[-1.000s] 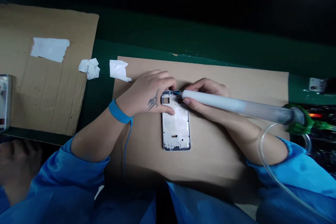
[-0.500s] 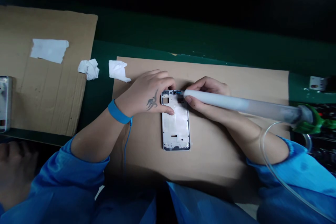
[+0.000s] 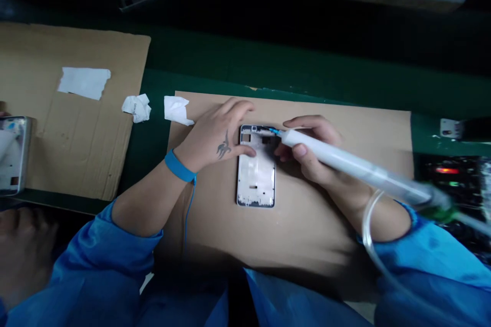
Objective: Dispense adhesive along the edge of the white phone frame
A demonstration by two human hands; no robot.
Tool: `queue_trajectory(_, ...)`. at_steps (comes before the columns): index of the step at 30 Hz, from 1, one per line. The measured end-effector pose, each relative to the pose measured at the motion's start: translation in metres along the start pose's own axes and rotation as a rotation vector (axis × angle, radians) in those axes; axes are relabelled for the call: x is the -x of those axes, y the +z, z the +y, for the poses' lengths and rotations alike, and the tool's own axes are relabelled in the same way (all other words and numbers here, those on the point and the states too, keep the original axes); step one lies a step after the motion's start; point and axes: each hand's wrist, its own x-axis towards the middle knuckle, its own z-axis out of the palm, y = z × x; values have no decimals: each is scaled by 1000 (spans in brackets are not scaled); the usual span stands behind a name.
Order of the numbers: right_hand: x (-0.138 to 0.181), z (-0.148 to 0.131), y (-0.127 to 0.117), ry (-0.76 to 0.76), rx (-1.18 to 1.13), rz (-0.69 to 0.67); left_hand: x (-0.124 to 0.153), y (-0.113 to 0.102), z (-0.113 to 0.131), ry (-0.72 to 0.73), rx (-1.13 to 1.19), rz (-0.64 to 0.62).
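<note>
L hand (image 3: 215, 138) spreading, thumb pressing phone frame (image 3: 256, 176) near its left edge; R hand (image 3: 310, 150) pinching dispensing syringe (image 3: 345, 163), tip reaching frame's top edge; cardboard sheet (image 3: 368, 133) extending past frame on all sides

The dispensing syringe's blue tip (image 3: 273, 131) is too small to tell.

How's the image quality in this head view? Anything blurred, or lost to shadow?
In the head view, the far end of the dispensing syringe and its green fitting smear with motion blur, while the phone frame is fairly sharp and bright; the top edge falls into deep shadow, and a soft shadow darkens the cardboard sheet near the blue sleeves.
</note>
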Motion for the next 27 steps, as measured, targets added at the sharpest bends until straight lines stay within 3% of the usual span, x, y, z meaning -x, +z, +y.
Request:
queue_trajectory(2, 1, 5, -2, -104, 138, -83, 1, 0, -6, -52, -15, 128)
queue_trajectory(4, -2, 13, -6, -101, 318, -110, 1, -3, -12, -92, -31, 199)
queue_trajectory(6, -8, 25, -13, -12, 469, -11, 0, -6, -17, -119, -30, 204)
queue_trajectory(8, -17, 38, -23, 41, 524, 175, -1, -11, -20, -146, -24, 180)
queue_trajectory(11, -26, 53, -35, 17, 472, 381, -5, -17, -21, -213, -42, 114)
queue_trajectory(16, -31, 62, -33, 214, 466, 155, -9, -25, -17, -280, -118, 44)
queue_trajectory(27, -46, 43, -25, 272, 204, 307, -12, -17, 14, -447, -356, 16)
